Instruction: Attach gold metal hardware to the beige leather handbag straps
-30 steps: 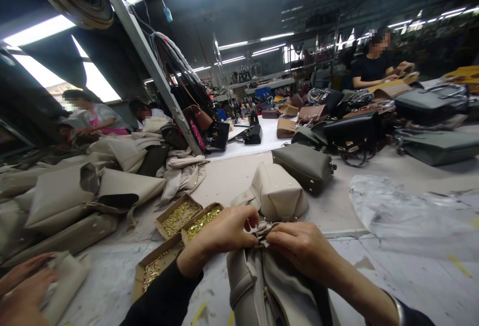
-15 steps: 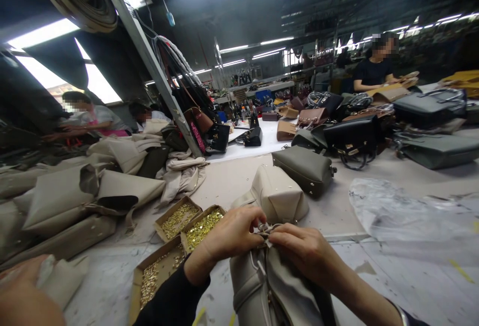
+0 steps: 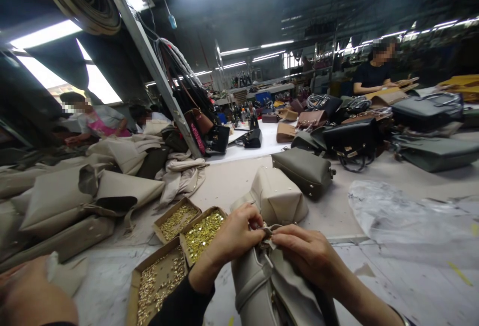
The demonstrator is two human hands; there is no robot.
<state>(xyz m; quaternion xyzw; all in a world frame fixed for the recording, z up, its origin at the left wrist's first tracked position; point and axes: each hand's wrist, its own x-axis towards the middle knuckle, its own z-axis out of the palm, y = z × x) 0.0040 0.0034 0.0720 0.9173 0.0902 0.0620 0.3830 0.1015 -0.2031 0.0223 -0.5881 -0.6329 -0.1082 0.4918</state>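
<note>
A beige-grey handbag stands close in front of me, its zipped top opening facing up. My left hand is closed, pinching the bag's upper edge between thumb and bent forefinger. Opposite it, my right hand is closed on the same edge, with fingers pressed together on the material. Something small sits between the fingertips, too hidden to name. To the left of my left hand are cardboard trays of small metal fittings: one of gold-coloured pieces, one of smaller bits and one of rivet-like parts.
A cream bag and an olive bag lie just beyond my hands. Beige bag bodies are heaped at left. Another person's hand holds a pale piece at lower left. Clear plastic lies at right.
Both my hands stay at the bag's edge with small finger shifts. The bag's front side has turned slightly. The other person's hand at lower left has moved a little to the right.
</note>
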